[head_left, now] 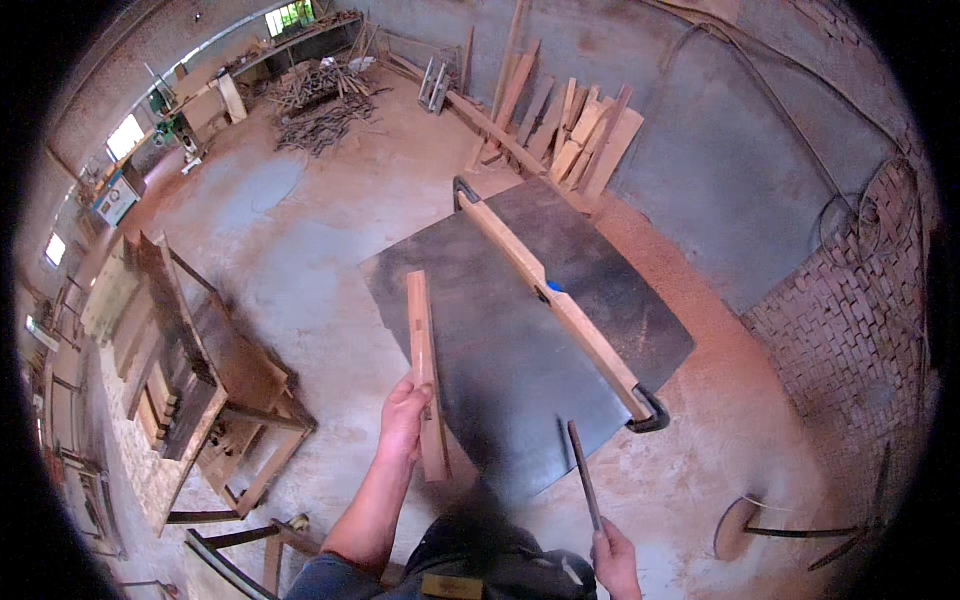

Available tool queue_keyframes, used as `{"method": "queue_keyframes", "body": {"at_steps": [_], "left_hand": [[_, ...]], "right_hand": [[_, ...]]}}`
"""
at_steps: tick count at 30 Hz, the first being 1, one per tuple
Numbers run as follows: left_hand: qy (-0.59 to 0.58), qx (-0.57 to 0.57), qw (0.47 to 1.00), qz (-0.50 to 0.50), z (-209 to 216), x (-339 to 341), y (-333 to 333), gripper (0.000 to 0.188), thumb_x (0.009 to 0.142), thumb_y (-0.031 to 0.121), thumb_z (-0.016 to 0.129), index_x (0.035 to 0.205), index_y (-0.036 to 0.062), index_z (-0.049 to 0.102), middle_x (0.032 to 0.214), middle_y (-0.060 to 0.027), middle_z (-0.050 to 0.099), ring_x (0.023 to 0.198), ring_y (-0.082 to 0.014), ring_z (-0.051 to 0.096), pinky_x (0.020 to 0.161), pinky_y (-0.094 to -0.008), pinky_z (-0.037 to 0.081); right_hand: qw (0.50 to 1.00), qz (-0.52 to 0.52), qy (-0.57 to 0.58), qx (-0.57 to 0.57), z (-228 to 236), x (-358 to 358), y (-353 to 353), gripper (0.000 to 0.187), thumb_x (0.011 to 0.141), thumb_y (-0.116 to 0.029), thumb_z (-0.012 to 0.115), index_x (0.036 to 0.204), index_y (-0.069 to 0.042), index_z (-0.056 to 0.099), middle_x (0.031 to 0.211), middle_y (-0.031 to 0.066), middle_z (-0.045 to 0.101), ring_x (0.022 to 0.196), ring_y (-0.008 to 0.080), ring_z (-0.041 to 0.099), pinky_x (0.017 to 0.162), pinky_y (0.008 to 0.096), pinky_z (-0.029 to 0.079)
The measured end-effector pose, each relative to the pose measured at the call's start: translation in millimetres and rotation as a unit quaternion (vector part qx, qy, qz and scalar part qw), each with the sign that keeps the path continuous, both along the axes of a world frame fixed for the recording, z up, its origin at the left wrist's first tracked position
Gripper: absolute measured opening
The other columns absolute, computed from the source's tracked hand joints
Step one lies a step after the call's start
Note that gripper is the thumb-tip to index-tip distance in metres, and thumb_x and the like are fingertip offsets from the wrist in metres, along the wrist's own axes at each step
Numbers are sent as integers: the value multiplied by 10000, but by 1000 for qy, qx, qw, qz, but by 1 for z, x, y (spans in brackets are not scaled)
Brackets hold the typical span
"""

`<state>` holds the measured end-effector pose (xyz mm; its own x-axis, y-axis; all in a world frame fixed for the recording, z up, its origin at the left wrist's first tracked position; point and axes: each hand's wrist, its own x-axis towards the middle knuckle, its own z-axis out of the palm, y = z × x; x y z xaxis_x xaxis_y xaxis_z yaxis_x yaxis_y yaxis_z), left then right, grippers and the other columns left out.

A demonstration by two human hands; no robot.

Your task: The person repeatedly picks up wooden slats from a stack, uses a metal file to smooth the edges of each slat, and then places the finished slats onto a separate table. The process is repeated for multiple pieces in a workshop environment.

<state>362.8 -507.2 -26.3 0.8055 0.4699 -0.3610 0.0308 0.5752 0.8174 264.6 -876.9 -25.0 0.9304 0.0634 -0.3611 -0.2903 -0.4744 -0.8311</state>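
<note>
My left hand point(403, 412) is closed round the lower part of a reddish wooden batten point(420, 335), which has a small dark notch in its face. It is held upright over the left edge of a dark, flat tabletop point(490, 395). At the lower right, my right hand point(615, 562) grips the near end of a slim dark rod point(584, 470). Its far end points up toward the table, and its exact kind cannot be made out. Across the tabletop lies a long wooden bar point(510, 245) with black curved metal ends and a small blue spot near its middle.
A wooden workbench point(215, 400) holding stacked pieces stands at the left. Boards point(590, 135) lean on the back wall, near a scrap wood heap point(325, 95). Bricks point(840, 320) are stacked at right. A round disc point(735, 528) with dark legs stands at lower right.
</note>
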Motion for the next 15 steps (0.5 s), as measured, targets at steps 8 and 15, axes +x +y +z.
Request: {"method": "queue_keyframes", "body": {"at_steps": [8, 15], "left_hand": [[187, 609, 771, 14, -3, 28, -42, 367, 763, 107, 674, 1104, 15, 577, 975, -169, 570, 904, -333, 576, 785, -415, 475], [231, 625, 744, 46, 18, 4, -98, 387, 739, 93, 684, 1094, -14, 573, 957, -166, 547, 892, -317, 563, 784, -399, 469]], "right_hand": [[997, -9, 71, 8, 9, 40, -31, 381, 948, -195, 511, 1272, 3, 534, 655, -2, 505, 585, 62, 456, 542, 247, 423], [988, 59, 136, 33, -4, 60, -90, 384, 935, -174, 531, 1276, 3, 531, 666, 15, 545, 594, 76, 489, 564, 252, 444]]}}
